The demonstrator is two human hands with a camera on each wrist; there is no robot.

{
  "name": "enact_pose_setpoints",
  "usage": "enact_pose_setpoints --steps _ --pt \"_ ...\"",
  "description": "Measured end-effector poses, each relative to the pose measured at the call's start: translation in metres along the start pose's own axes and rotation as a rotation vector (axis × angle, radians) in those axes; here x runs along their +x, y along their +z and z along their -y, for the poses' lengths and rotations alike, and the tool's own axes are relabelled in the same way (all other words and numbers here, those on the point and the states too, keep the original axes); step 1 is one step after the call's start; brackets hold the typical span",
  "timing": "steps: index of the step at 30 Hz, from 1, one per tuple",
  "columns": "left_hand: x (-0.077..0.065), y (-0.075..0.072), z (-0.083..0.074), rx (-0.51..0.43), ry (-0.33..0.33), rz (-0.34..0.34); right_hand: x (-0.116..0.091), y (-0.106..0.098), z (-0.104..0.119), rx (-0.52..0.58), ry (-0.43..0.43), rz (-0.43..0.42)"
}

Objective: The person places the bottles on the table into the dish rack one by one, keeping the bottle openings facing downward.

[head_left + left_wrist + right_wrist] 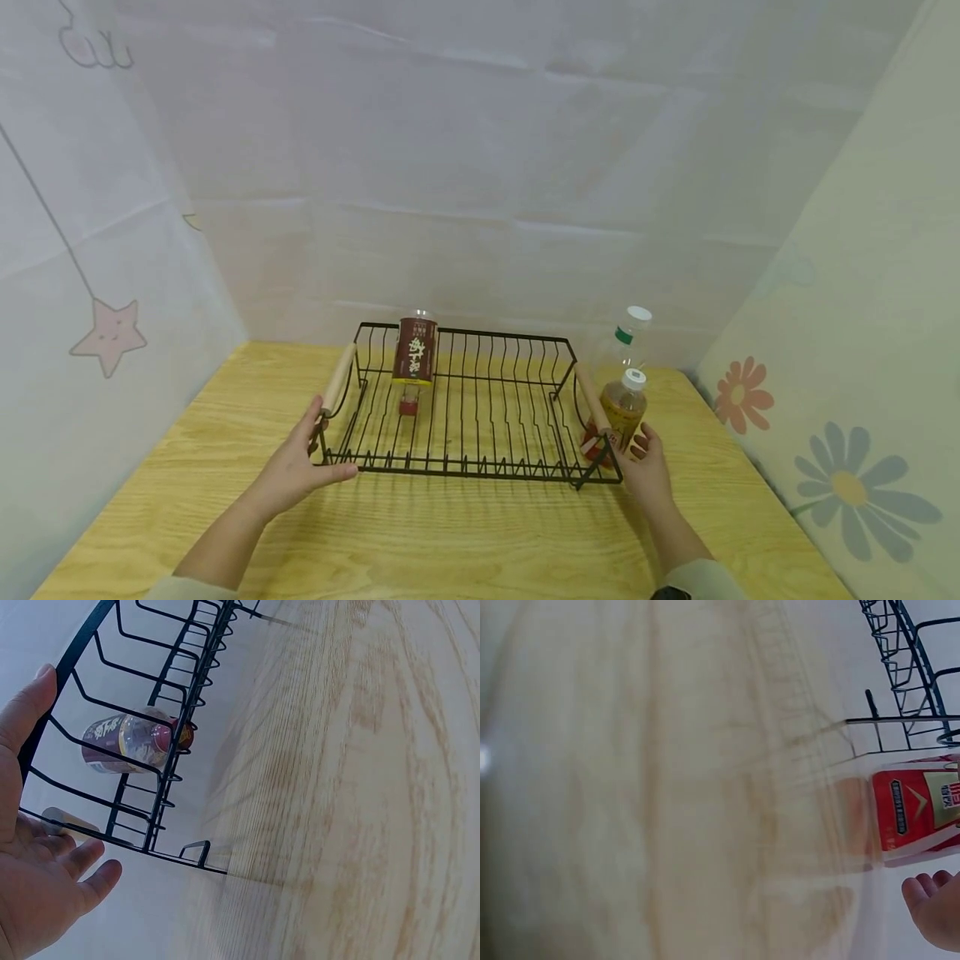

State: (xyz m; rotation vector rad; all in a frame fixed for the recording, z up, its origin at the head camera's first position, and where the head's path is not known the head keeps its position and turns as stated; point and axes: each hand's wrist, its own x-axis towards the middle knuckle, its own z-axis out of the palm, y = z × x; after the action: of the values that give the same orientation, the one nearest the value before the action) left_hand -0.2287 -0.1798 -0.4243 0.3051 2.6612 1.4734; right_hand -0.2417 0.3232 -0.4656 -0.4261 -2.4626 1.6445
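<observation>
A black wire dish rack point(480, 475) with light wooden handles spans the space between my hands. My left hand point(296, 467) grips its near left corner, thumb along the front rail and fingers by the wooden handle point(340, 379). At the near right corner, my right hand point(647, 477) holds the rack, its thumb partly hidden behind the frame. Its fingertips also show low in the right wrist view, beside a red-labelled bottle point(915, 814). Inside the rack, a dark red-labelled bottle point(415, 350) leans with its red cap point(408, 406) down.
To the right of the rack stand an amber drink bottle point(624, 407) with a white cap and, behind it, a clear bottle point(624, 335) with a green band. A pale wood table point(465, 533) lies beneath. Printed cloth walls point(480, 167) enclose its back and sides.
</observation>
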Motion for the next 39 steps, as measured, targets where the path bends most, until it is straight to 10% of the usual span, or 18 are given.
enact_pose_setpoints --steps 39 --pt "0.001 0.001 0.003 0.010 0.017 -0.010 0.005 0.008 -0.003 -0.037 -0.009 -0.034"
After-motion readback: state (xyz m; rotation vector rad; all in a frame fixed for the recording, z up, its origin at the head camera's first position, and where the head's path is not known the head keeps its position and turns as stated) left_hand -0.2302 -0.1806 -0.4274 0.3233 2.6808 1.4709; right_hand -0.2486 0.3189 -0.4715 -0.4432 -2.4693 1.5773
